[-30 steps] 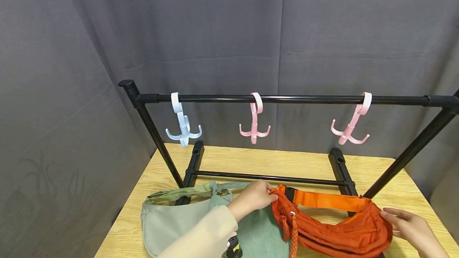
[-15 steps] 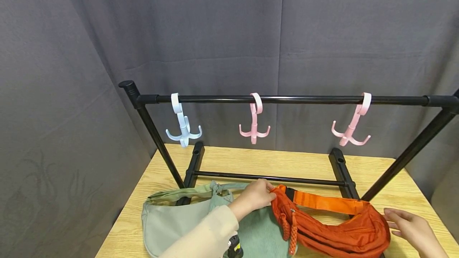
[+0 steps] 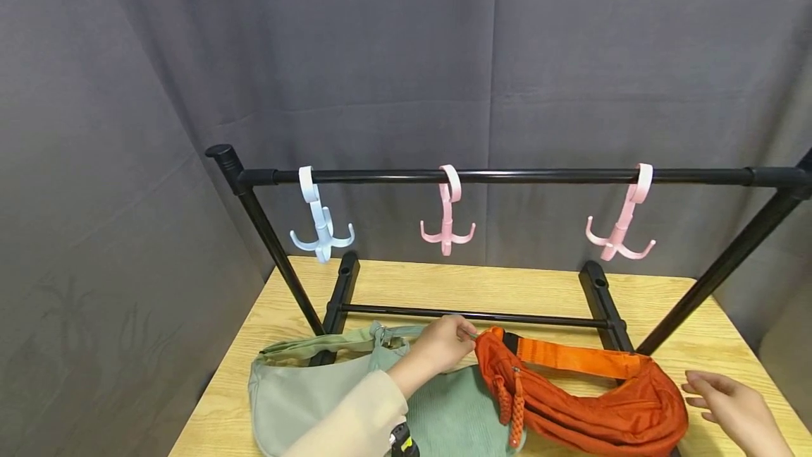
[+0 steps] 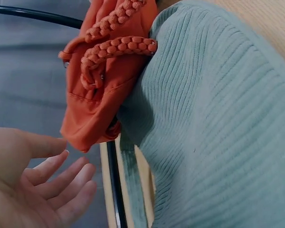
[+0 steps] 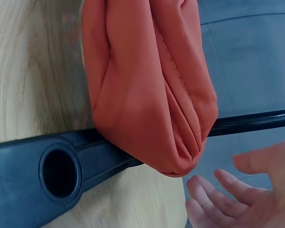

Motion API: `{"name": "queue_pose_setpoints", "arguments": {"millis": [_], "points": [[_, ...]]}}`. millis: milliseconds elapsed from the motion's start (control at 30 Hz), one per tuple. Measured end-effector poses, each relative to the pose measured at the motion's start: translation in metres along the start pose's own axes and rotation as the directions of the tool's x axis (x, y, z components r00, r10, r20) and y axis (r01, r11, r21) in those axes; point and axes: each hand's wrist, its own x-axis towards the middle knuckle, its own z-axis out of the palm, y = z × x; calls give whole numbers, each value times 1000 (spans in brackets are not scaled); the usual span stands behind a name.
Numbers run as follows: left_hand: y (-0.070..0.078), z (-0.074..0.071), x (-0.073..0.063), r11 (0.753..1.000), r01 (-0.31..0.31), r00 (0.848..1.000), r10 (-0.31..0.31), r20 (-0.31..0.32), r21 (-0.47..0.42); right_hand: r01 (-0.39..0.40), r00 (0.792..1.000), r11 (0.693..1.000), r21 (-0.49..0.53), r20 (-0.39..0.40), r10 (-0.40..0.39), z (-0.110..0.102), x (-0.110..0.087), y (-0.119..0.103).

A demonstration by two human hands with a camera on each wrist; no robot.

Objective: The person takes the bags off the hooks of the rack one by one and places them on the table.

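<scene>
An orange-red crescent-shaped bag [image 3: 590,415] with an orange strap [image 3: 571,358] and braided zipper pulls [image 4: 118,47] lies at the right. My left hand [image 3: 438,344] hovers by its left end, loosely bent; the left wrist view shows the thumb tip close to the bag's corner, with no grip on it. Beneath my left arm lies a ribbed green bag [image 3: 457,400], partly hidden by the sleeve. A smooth pale-green bag [image 3: 304,393] is at its left. Just off the orange bag's right end, my right hand [image 3: 736,404] is held with relaxed fingers, holding nothing.
A black rack stands over the wooden table [image 3: 520,288]. From its top bar [image 3: 545,176] hang a light-blue hook [image 3: 322,228], a pink hook [image 3: 447,224] and another pink hook [image 3: 618,228]. Its base foot [image 3: 605,302] runs under the orange bag. Grey curtains [image 3: 380,55] enclose the back.
My right hand has let go of the orange bag's right end and drawn slightly right. My left hand has come off its left end, moving slightly left. The bag lies still.
</scene>
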Motion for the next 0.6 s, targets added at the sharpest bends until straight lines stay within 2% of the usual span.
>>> {"name": "queue_pose_setpoints", "arguments": {"millis": [133,267,400,600], "points": [[-2,-6,-8,998,-39,999,40,-24,44,2,991,992,-129,-136,-19,1,-8,-5],[1,-16,-21,988,-77,995,86,-60,131,-17,971,983,-183,-239,-28,4,-16,-16],[5,-26,-33,975,-112,986,133,-99,191,-4,962,969,-247,-264,-64,5,-23,-26],[7,-32,-50,982,-117,981,137,-136,147,54,957,955,-290,-259,-133,11,-36,-53]]}}
